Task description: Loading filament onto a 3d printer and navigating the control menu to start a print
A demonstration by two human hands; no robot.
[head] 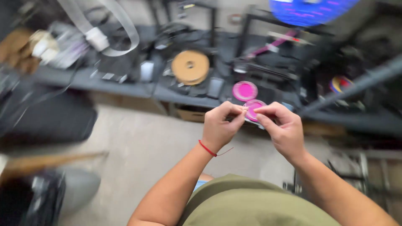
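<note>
My left hand (221, 125) and my right hand (282, 127) meet in front of me, both pinching a small flat pink round piece (252, 111) with a pale edge. The fingertips of both hands close on its rim. A red string bracelet (207, 148) circles my left wrist. The frame is motion-blurred, so the piece's detail is unclear.
A dark workbench (125, 81) runs across the back, cluttered with a tan filament spool (190, 66), a pink disc (245, 91), cables and a white roll (97, 38). A blue round object (310, 10) sits top right. Metal racks (356, 175) stand at right, dark bins (46, 117) at left.
</note>
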